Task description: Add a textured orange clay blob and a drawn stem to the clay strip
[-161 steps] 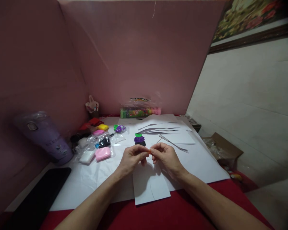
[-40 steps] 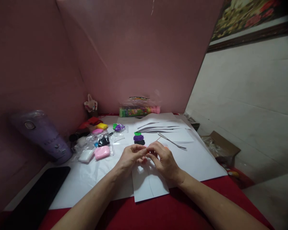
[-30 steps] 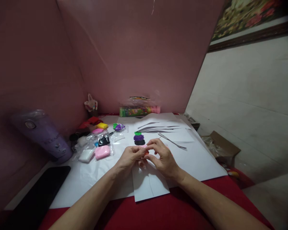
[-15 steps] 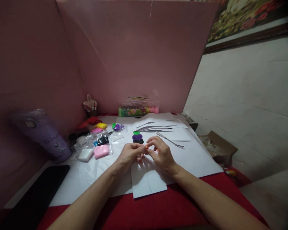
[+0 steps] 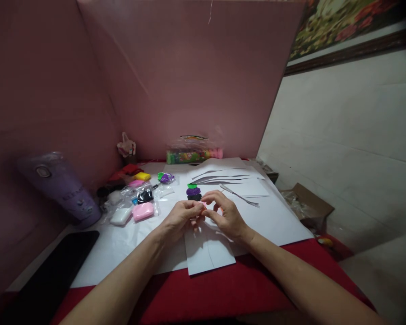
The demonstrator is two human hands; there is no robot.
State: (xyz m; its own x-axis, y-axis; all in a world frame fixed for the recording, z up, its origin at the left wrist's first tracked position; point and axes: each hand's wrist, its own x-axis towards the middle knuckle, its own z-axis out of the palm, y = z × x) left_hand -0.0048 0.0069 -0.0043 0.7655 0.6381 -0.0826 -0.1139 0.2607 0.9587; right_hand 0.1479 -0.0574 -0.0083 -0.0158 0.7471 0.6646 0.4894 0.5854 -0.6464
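Between the left hand (image 5: 183, 217) and the right hand (image 5: 228, 220) sits a small orange piece (image 5: 204, 208). The left thumb and finger are pinched on it; the right ones curve around it, though whether they close on it I cannot tell. Uneven pressure might flatten or tear it, if it is as soft as it seems. A loosened pinch could drop it onto the white paper (image 5: 209, 258) beneath; knuckles straying forward could smear the black clump (image 5: 194, 197) just beyond.
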